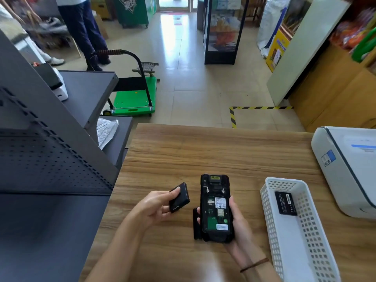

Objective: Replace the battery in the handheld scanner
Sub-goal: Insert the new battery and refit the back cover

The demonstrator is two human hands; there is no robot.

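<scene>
My right hand (237,224) holds the black handheld scanner (216,207) face down above the wooden table (203,151). Its battery bay lies uncovered, showing labels and a green board. A black piece (196,223), perhaps the back cover, sticks out along the scanner's left side under my fingers. My left hand (156,206) grips a black battery (179,197) just left of the scanner, apart from it. A second black battery (285,203) with a white label lies in the white perforated basket (270,220) to the right.
A white printer-like machine (350,169) stands at the table's right edge. Dark grey metal shelving (50,155) is on the left. Beyond the table are a green platform trolley (134,98), a person's legs (85,31), a glass display cabinet (222,29) and hazard tape (260,108).
</scene>
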